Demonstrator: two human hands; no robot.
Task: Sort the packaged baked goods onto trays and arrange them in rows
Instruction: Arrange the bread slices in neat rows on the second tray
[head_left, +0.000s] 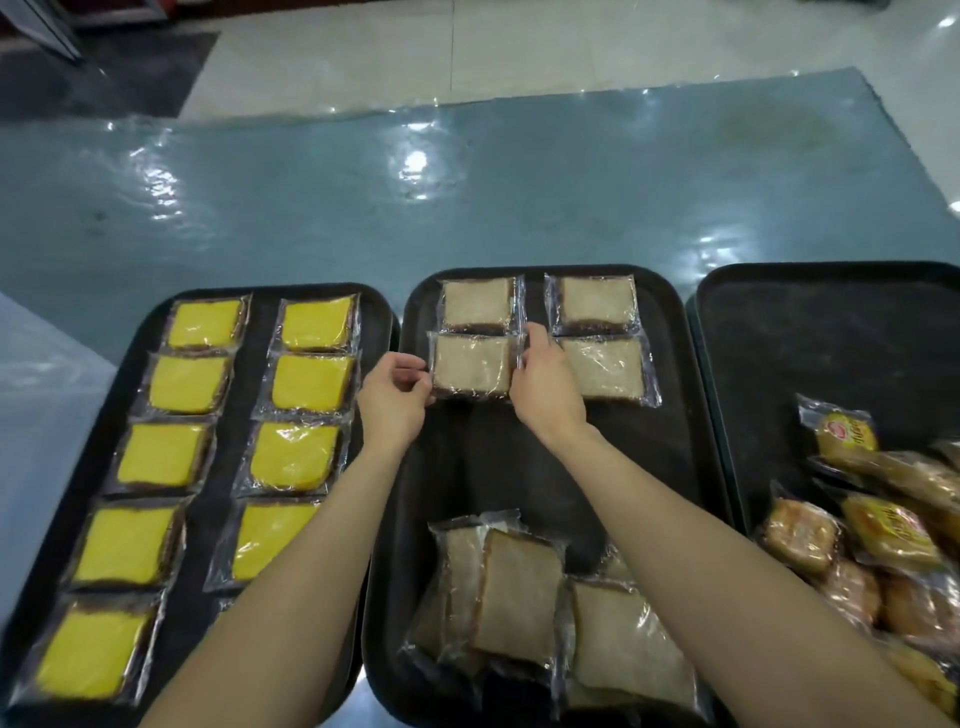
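Observation:
Three black trays lie side by side. On the middle tray (519, 457), a wrapped pale cake slice (470, 366) lies in the second row, left column. My left hand (395, 400) pinches its left wrapper edge and my right hand (545, 384) pinches its right edge. Three more pale slices lie around it: one behind it (475, 303), one at the back right (597, 301) and one beside it (605, 369). A loose heap of pale slices (545, 608) fills the tray's near end. The left tray (260, 364) holds yellow cake slices (311, 383) in two columns.
The right tray (831, 332) is bare at the back and holds a pile of wrapped golden buns (883, 530) at its near right. The trays rest on a shiny blue-grey sheet (467, 182). Pale tiled floor and a dark mat (104, 73) lie beyond.

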